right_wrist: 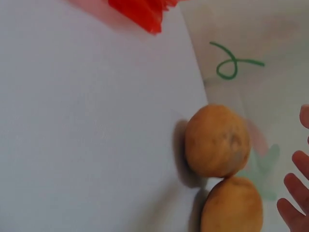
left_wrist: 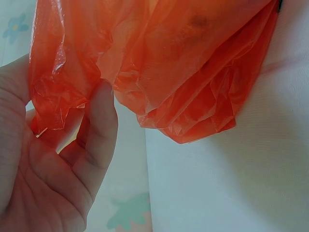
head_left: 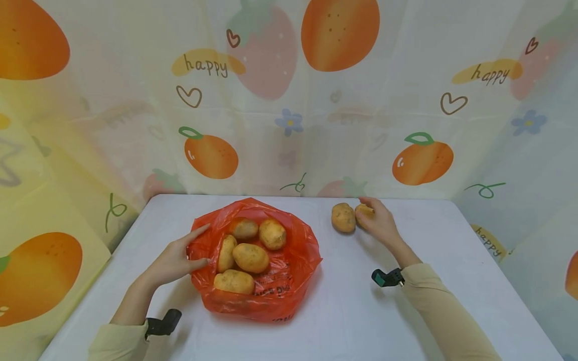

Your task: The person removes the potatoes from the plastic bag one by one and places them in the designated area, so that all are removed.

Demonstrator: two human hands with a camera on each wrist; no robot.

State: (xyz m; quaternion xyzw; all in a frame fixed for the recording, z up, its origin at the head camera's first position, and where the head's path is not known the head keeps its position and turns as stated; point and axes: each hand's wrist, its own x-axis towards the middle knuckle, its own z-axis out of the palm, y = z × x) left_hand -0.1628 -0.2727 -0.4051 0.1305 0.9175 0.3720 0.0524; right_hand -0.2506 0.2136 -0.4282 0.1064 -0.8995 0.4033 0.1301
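A red plastic bag point(head_left: 311, 250) stands with its mouth spread wide, and several potatoes point(head_left: 251, 257) lie inside it. My left hand point(head_left: 169, 258) holds the bag's left side, thumb and fingers curled around the thin plastic; in the left wrist view the crumpled film point(left_wrist: 67, 72) passes between them. Over at the back right, two potatoes point(head_left: 343, 218) sit side by side. My right hand point(head_left: 380, 223) hovers at the right-hand potato point(head_left: 364, 214), partly covering it. In the right wrist view the fingers point(right_wrist: 297, 186) are spread, apart from both potatoes point(right_wrist: 217, 140).
A white-covered table point(head_left: 352, 306) bears everything. Behind it hangs a fruit-printed curtain point(head_left: 316, 125), which also closes in both sides. Each wrist carries a small black camera point(head_left: 163, 322). The bag's right edge lies a short distance from the two potatoes.
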